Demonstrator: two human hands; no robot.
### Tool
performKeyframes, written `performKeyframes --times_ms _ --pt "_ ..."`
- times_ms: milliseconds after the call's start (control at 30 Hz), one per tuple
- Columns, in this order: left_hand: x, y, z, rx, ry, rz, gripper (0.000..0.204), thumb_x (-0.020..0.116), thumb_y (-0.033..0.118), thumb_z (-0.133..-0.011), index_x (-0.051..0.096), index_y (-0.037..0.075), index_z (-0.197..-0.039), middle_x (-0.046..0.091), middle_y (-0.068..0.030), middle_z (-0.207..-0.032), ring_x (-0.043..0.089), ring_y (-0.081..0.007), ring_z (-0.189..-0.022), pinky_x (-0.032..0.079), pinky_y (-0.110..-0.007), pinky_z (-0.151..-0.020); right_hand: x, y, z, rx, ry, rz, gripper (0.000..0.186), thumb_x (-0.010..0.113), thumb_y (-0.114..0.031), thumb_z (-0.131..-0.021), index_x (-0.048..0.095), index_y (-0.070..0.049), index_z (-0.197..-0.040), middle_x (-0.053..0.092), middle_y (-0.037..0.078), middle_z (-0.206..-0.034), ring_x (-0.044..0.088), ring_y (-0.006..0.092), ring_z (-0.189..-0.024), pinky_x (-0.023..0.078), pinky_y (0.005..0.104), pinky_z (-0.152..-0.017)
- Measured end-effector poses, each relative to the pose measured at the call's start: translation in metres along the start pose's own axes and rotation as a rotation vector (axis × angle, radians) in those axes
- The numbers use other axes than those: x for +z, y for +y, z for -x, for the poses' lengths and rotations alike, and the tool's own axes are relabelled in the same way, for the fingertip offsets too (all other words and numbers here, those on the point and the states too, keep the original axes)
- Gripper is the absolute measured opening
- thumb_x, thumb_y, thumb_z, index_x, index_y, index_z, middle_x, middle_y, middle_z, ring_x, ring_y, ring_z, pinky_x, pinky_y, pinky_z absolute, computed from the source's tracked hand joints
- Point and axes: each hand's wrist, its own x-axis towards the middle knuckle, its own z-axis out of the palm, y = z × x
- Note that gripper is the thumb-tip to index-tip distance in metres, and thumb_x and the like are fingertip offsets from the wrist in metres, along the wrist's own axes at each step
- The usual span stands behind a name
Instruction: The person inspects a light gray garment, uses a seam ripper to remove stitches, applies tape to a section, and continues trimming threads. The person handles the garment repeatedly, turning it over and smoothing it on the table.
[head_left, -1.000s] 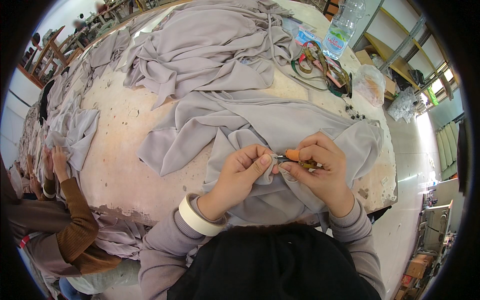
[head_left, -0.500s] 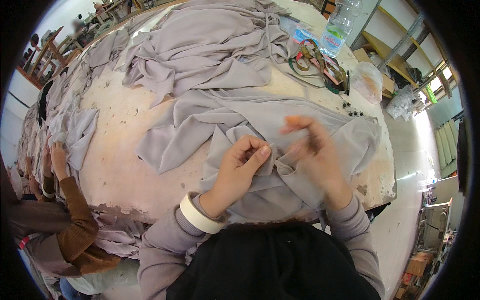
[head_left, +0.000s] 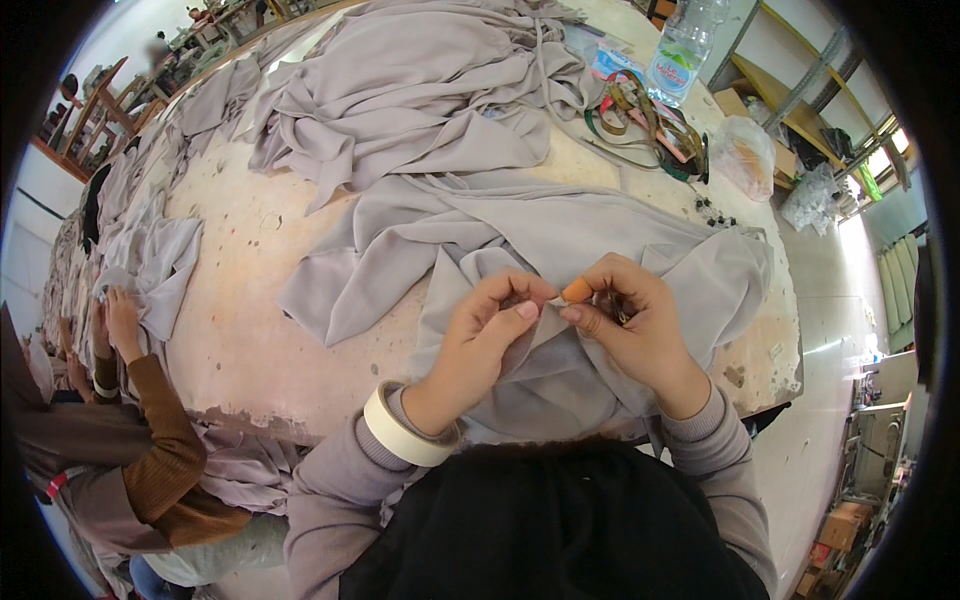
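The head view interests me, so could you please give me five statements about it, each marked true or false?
1. The left hand and right hand are close together. True.
2. The white ring is around the right wrist. False: the white ring is around the left wrist.
3. The cloth below the hands is black. False: it is grey.
4. The bottle stands near the straps. True.
5. The orange finger cover is on the right hand. True.
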Motion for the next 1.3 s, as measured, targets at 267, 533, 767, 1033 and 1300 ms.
performKeyframes --times_ms 267,533,767,1033,1300 --pt "-0.005 0.024 -0.007 0.567 -0.054 -0.963 0.009 0.064 0.017 -0.082 0.069 0.010 -0.086 0.058 -0.0037 -0.078 0.051 -0.0179 -0.081 0.036 -0.030 -0.076 -0.007 -0.004 0.000 -0.287 0.021 0.257 0.028 0.063 0.012 -0.061 0.062 -0.005 -0.084 0.053 0.005 -0.081 0.056 0.0182 -0.071 0.044 0.0271 -0.059" --pt "-0.005 0.032 -0.005 0.433 -0.190 -1.023 0.010 0.071 0.017 -0.073 0.067 0.015 -0.082 0.062 0.0048 -0.080 0.052 -0.0145 -0.081 0.029 -0.034 -0.084 -0.006 -0.001 -0.001 -0.422 0.043 0.286 0.025 0.067 0.007 -0.061 0.062 -0.006 -0.082 0.055 0.006 -0.080 0.056 0.0206 -0.072 0.044 0.0277 -0.058" --pt "-0.006 0.029 -0.007 0.593 -0.155 -1.171 0.013 0.075 0.020 -0.067 0.064 0.018 -0.076 0.059 0.0069 -0.080 0.049 -0.0136 -0.083 0.026 -0.034 -0.083 -0.005 -0.001 -0.002 -0.339 -0.026 0.195 0.024 0.070 0.005 -0.062 0.061 -0.006 -0.082 0.054 0.005 -0.078 0.056 0.0180 -0.070 0.042 0.0262 -0.058" --pt "-0.007 0.027 -0.006 0.701 -0.208 -1.275 0.017 0.072 0.024 -0.068 0.059 0.017 -0.077 0.050 0.0018 -0.088 0.045 -0.0187 -0.086 0.027 -0.034 -0.081 0.000 0.006 -0.004 -0.054 -0.211 -0.234 0.015 0.067 0.007 -0.072 0.058 -0.002 -0.080 0.055 0.002 -0.078 0.054 0.0076 -0.072 0.043 0.0207 -0.061" --pt "-0.010 0.012 -0.005 0.177 -0.228 -0.470 0.016 0.061 0.018 -0.085 0.052 0.008 -0.092 0.049 -0.0011 -0.092 0.042 -0.0150 -0.087 0.033 -0.028 -0.083 -0.004 0.004 -0.004 0.048 -0.219 -0.273 0.008 0.065 -0.005 -0.082 0.058 -0.003 -0.085 0.054 -0.003 -0.079 0.048 0.0036 -0.071 0.038 0.0180 -0.062"
